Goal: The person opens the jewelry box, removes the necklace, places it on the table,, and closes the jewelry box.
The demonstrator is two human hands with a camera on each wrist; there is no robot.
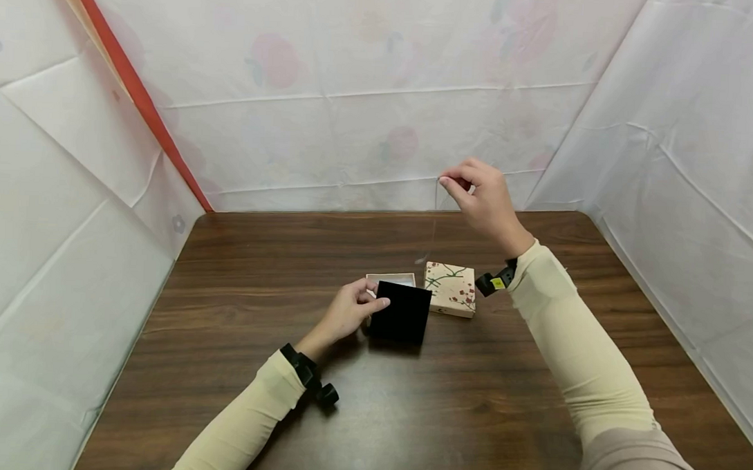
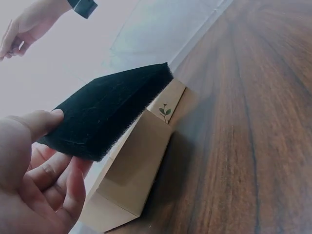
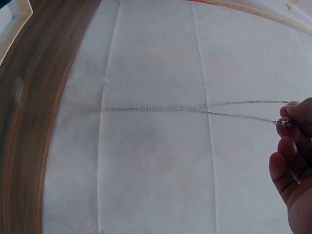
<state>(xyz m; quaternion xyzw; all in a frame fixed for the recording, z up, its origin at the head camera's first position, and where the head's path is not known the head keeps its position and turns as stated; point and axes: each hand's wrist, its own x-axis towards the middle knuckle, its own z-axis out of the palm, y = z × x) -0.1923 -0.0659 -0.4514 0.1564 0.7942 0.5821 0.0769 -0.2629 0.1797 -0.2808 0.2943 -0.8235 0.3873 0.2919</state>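
Note:
My left hand [image 1: 344, 311] holds a square black foam pad [image 1: 403, 315] by its left edge, thumb on top and fingers beneath. The pad is tilted above an open cardboard box [image 2: 136, 161], hiding much of it in the head view. Raised at the far side of the table, my right hand [image 1: 485, 199] pinches a thin silver necklace [image 3: 243, 116] near its clasp, between thumb and forefinger. The chain hangs down in two strands that come together, and its lower end is blurred in the right wrist view.
Beside the open box lies a cream box lid [image 1: 451, 287] printed with red blossoms and branches. Both rest on a dark wood table [image 1: 276, 259]. White patterned sheeting [image 1: 367, 138] hangs along the back and both sides, with a red strip [image 1: 138, 92] at the left corner.

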